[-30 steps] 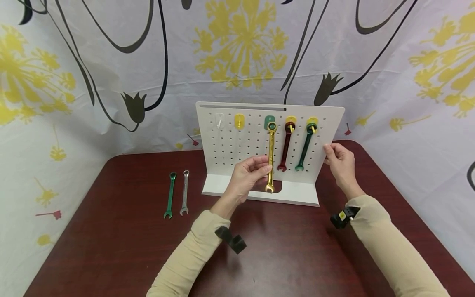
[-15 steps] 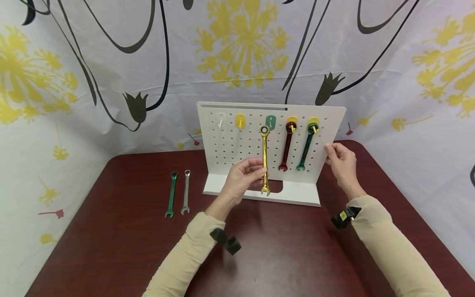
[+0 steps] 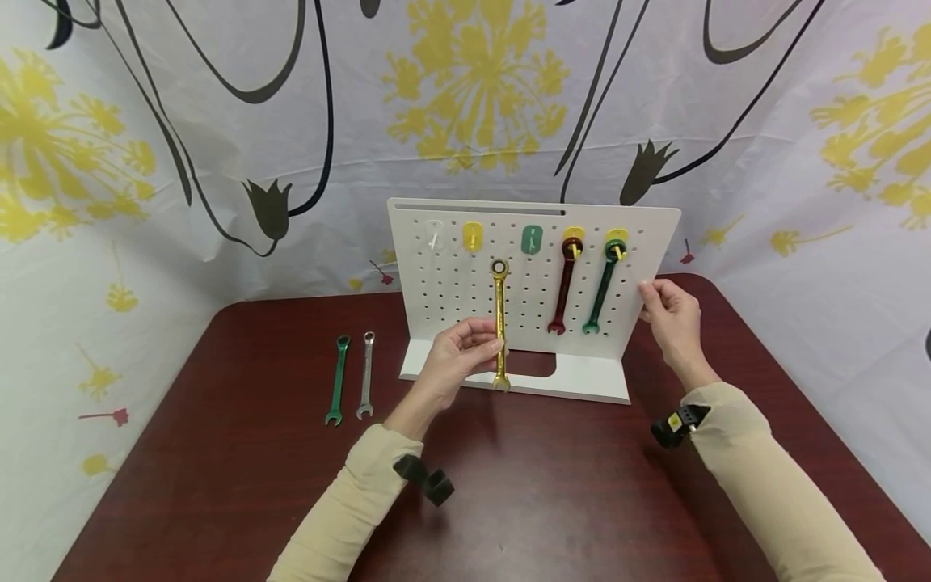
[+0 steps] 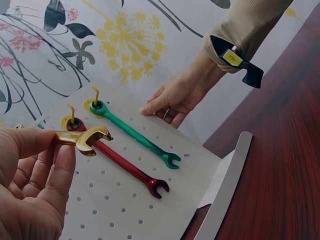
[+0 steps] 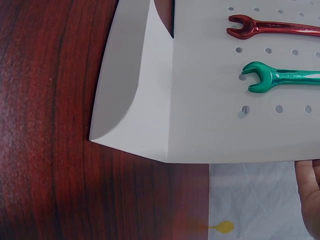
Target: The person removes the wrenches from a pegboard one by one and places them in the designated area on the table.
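1. Two hands are at work: your left hand [image 3: 454, 356] pinches the gold wrench [image 3: 499, 322] low on its shaft, thumb and fingers curled round it.
2. You hold the gold wrench upright in front of the white pegboard [image 3: 451, 291], ring end up, off every hook, below and between the yellow hook [image 3: 472, 236] and the green hook [image 3: 532, 239].
3. Your right hand [image 3: 667, 311] grips the pegboard's right edge, fingers curled on it.
4. A red wrench [image 3: 563, 283] and a green wrench [image 3: 602, 284] hang side by side on hooks at the pegboard's right.
5. Another green wrench [image 3: 337, 380] and a silver wrench [image 3: 365, 375] lie side by side on the desk [image 3: 218, 453], well left of the pegboard.
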The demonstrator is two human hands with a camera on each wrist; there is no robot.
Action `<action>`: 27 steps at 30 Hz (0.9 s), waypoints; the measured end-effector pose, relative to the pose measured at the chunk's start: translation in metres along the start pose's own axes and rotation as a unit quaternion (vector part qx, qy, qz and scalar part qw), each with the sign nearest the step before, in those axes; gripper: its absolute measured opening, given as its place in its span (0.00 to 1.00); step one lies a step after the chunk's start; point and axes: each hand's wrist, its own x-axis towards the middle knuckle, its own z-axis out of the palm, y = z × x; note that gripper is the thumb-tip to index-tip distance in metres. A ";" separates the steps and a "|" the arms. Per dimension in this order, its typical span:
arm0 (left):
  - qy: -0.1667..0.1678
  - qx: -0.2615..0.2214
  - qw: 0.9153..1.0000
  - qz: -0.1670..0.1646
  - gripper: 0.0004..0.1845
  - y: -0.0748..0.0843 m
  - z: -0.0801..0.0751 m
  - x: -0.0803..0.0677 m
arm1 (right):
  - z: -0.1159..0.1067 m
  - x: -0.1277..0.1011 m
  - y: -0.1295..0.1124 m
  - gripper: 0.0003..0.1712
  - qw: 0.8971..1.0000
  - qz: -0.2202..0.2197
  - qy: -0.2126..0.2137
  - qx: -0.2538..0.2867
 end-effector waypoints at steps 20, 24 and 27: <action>0.047 0.039 0.997 -0.045 0.09 -0.007 -0.038 -0.016 | -0.001 0.005 0.013 0.15 1.000 0.012 0.006 0.007; 0.059 0.054 0.995 -0.056 0.09 -0.007 -0.046 -0.018 | 0.000 0.002 0.005 0.15 1.000 0.005 0.001 0.003; 0.066 0.061 0.994 -0.059 0.10 -0.007 -0.051 -0.019 | -0.001 0.003 0.005 0.11 1.000 0.009 0.004 0.006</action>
